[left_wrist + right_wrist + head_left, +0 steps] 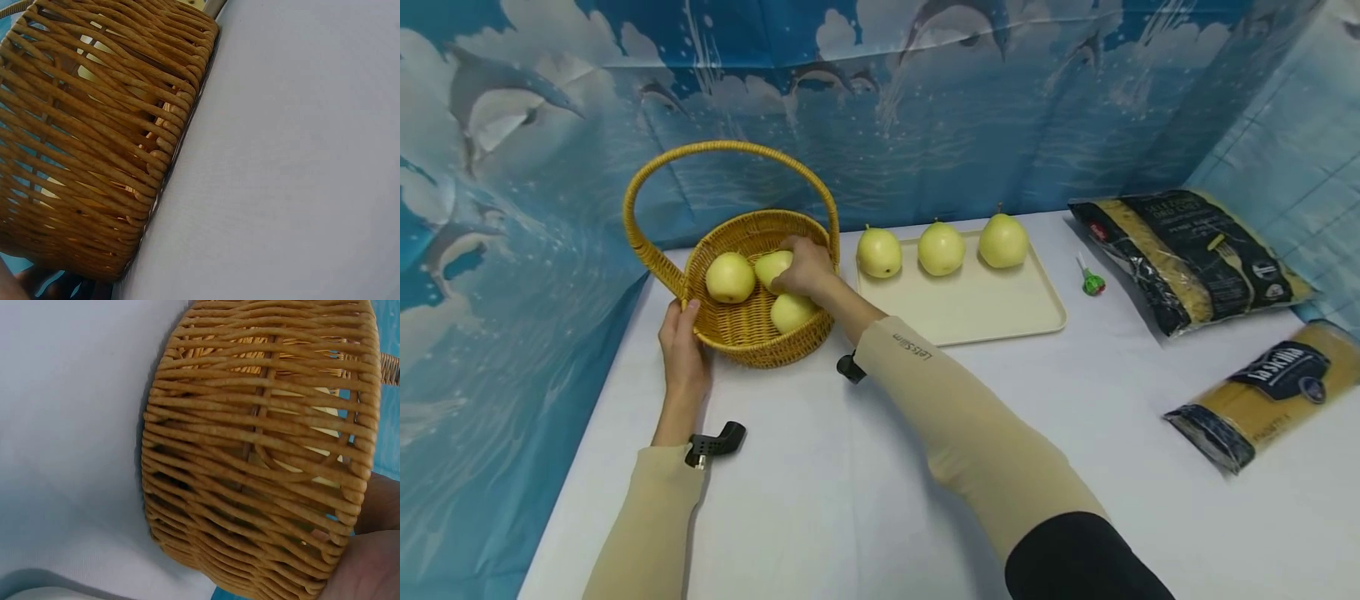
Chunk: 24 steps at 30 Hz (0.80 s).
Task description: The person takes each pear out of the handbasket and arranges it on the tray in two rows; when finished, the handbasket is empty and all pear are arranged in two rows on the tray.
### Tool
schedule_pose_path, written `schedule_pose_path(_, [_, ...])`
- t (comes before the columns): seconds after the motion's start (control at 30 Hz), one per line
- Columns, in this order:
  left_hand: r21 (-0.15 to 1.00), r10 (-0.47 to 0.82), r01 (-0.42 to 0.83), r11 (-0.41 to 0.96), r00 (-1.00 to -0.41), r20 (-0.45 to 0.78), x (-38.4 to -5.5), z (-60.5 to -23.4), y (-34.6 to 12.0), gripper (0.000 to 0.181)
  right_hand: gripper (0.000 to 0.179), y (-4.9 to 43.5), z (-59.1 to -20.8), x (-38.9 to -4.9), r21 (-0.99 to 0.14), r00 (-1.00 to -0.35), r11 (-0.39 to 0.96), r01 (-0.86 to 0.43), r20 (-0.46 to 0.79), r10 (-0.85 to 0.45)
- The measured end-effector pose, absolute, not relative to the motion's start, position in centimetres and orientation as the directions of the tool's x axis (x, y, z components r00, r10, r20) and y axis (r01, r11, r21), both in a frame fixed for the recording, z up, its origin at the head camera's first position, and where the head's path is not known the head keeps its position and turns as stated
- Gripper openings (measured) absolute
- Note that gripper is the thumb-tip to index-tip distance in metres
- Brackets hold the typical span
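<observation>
A wicker basket (765, 353) with a tall arched handle stands on the left of the table, several inches from my body's side. My left hand (683, 354) holds its left side, thumb at the rim. Inside the basket, my right hand (808, 268) grips a yellow-green pear (769, 268). Two other pears lie beside it, one pear (730, 277) at the left and another pear (792, 312) nearer the front. Both wrist views are mostly filled by the woven basket wall (250, 444), which hides most of the fruit; the right wrist view catches part of my right hand (365, 569).
Right of the basket, a cream tray (970, 312) bears three pears (942, 248) along its back edge. Farther right lie a green-wrapped lollipop (1093, 283), a black-and-yellow pasta bag (1202, 250) and a spaghetti pack (1273, 392). A dolphin-printed curtain (880, 125) borders the white table.
</observation>
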State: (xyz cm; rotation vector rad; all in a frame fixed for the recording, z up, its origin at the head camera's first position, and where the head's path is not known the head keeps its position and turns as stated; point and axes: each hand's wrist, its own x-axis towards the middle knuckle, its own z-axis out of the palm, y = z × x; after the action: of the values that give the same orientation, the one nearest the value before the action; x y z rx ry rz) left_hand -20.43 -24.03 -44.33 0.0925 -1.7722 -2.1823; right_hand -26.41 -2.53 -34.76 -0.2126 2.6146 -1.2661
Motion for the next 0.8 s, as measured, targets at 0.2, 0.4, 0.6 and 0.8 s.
schedule_pose_path(0.2, [0.958,-0.288,0.218,-0.186,-0.944,0.159,-20.68,-44.54,-23.77,0.048,0.066,-2.69,-35.18,-26.44,-0.738,-0.976,0.672,-0.058,-0.101,-0.195])
schedule_pose_path(0.4, [0.963,-0.285,0.218,-0.161,-0.944,0.166,-20.68,-44.52,-23.72,0.048,0.069,-2.73,-35.43,-26.18,-0.741,-0.985,0.664,-0.102,-0.018,-0.171])
schedule_pose_path(0.6, [0.962,-0.284,0.221,-0.161,-0.944,0.17,-20.6,-44.36,-23.83,0.048,0.068,-2.73,-35.57,-26.17,-0.757,-0.977,0.625,-0.189,0.083,-0.195])
schedule_pose_path(0.8, [0.964,-0.287,0.208,-0.166,-0.945,0.155,-20.48,-44.43,-24.07,0.048,0.07,-2.45,-35.42,-25.71,-0.763,-0.96,0.584,-0.279,0.206,-0.189])
